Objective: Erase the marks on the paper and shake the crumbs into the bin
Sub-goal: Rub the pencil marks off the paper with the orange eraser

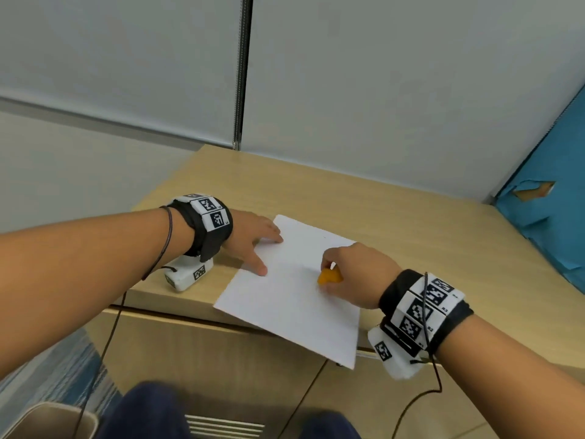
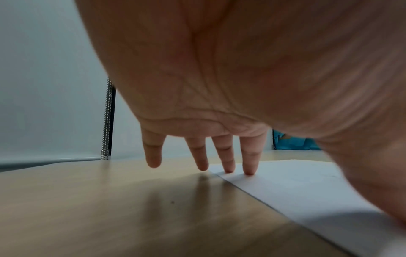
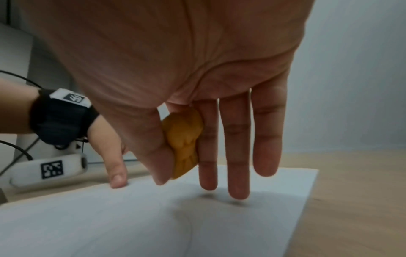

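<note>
Down at the floor, nearest of all, the corner of a beige bin (image 1: 47,419) peeks in beside the person's dark trouser legs (image 1: 152,410), just below the table's front left.

Up on the wooden table (image 1: 411,217), the white paper (image 1: 285,299) lies at a slant, its near corner hanging out over the front edge. Any marks on it are too faint to make out from here.

The right hand (image 1: 351,274) is over the middle of the sheet, thumb and forefinger pinching an orange eraser (image 1: 329,276), a lumpy moulded thing. In the right wrist view the eraser (image 3: 184,144) is clamped between thumb and index, its lower tip just above or on the paper (image 3: 131,226); I can't tell whether it touches. The other three fingers (image 3: 238,156) hang straight down over the sheet.

A little farther back, the left hand (image 1: 253,236) is spread flat at the paper's left edge, holding it down and grasping nothing. The left wrist view shows two fingertips (image 2: 249,171) pressed on the sheet's far left corner, the other two over bare wood (image 2: 110,208).

Both wrists wear black bands (image 1: 209,226) with checkered marker tiles.

Behind the table's far edge, grey blinds (image 1: 380,74); at the far right, something blue and torn (image 1: 544,185).
</note>
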The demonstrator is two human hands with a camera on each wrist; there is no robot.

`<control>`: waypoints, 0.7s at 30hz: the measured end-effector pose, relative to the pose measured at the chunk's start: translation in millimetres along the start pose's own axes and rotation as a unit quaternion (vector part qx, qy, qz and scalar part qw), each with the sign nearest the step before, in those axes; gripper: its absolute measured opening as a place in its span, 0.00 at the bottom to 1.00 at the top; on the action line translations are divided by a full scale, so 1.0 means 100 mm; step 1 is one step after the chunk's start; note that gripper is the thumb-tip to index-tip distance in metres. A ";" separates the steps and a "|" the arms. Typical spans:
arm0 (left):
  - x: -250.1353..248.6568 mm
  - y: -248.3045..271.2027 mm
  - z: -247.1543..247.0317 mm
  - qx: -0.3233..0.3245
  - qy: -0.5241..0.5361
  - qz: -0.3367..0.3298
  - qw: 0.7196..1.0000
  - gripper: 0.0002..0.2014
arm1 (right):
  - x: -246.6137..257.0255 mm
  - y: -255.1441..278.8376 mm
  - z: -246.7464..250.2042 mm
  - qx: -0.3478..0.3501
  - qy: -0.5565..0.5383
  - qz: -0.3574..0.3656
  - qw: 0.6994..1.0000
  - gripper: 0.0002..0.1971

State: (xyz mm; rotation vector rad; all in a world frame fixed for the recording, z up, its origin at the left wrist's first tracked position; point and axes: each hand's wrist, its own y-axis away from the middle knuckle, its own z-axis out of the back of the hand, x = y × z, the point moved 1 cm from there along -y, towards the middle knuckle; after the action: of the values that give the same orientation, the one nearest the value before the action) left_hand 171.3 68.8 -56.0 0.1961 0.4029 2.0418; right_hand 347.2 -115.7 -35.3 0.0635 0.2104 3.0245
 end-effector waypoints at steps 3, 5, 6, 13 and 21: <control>0.03 -0.03 0.01 0.058 -0.002 -0.001 0.998 0.51 | 0.03 -0.07 0.08 -0.014 -0.050 0.026 0.998 0.12; 0.06 -0.04 0.02 0.098 -0.016 0.001 0.995 0.54 | 0.06 -0.19 0.15 -0.003 -0.115 0.030 0.993 0.14; 0.08 -0.04 0.02 0.111 -0.024 0.003 0.994 0.56 | 0.08 -0.26 0.17 0.005 -0.155 0.027 0.988 0.15; 0.17 -0.01 -0.07 0.105 -0.031 0.045 0.993 0.57 | 0.37 -0.76 0.15 0.032 -0.302 0.028 0.952 0.12; 0.13 0.03 -0.08 0.098 -0.017 0.037 0.994 0.55 | 0.60 -1.08 0.07 -0.005 -0.101 0.126 0.987 0.08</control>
State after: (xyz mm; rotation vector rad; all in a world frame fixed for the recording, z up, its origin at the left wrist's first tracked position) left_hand 160.4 77.0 -63.1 0.3701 0.5826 2.0667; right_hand 299.5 -1.6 -41.9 0.4238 0.1803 3.2378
